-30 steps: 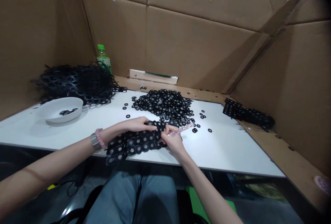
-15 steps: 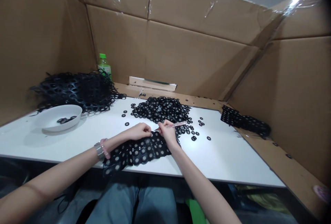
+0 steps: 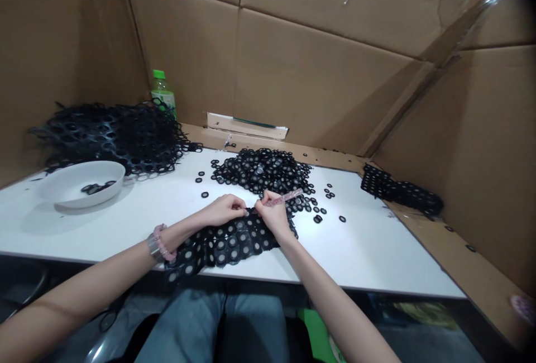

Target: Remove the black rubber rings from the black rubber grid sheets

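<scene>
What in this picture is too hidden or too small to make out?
- Tip of the pink translucent stick in the right hand: hidden by the fingers, head view.
- Under the left hand: the black perforated rubber sheet is covered there.
- Pieces in the white shallow bowl: too small.
- Green-capped bottle: lower part behind the black mesh pile.

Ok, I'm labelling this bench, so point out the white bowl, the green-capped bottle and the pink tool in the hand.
White bowl [image 3: 62, 195]: head view, near rim.
Green-capped bottle [image 3: 161, 94]: head view, upper body below the cap.
Pink tool [image 3: 287, 196]: head view, shaft past the right hand [image 3: 274, 216].
</scene>
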A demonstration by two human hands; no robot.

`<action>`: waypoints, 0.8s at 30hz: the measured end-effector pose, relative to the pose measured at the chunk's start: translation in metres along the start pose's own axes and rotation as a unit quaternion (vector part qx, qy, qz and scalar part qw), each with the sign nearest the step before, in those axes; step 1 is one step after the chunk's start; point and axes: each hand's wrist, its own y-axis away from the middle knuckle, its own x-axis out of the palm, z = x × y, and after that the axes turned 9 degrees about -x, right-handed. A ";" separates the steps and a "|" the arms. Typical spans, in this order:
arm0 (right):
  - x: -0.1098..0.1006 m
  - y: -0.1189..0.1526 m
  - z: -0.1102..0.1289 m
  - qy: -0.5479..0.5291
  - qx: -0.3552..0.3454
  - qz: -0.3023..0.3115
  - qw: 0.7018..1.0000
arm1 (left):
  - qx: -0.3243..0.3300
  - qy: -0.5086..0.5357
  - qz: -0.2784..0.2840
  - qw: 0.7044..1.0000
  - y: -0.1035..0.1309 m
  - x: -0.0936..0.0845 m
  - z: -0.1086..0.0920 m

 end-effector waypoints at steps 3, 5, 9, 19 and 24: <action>0.001 0.001 0.000 0.003 -0.008 0.015 1.000 | 0.008 0.025 0.015 1.000 -0.001 0.000 0.000; 0.003 0.001 0.000 0.019 -0.030 0.025 0.999 | 0.011 0.054 0.028 0.998 -0.001 0.000 0.000; 0.006 0.001 0.000 0.059 -0.071 0.029 0.995 | 0.003 0.100 0.047 0.994 -0.003 0.000 0.000; 0.001 -0.003 -0.006 -0.136 0.035 -0.060 0.988 | -0.043 -0.048 0.037 0.997 0.001 -0.005 -0.010; -0.001 -0.001 -0.004 -0.138 0.019 -0.059 0.988 | -0.007 -0.035 0.046 0.998 0.003 -0.005 -0.010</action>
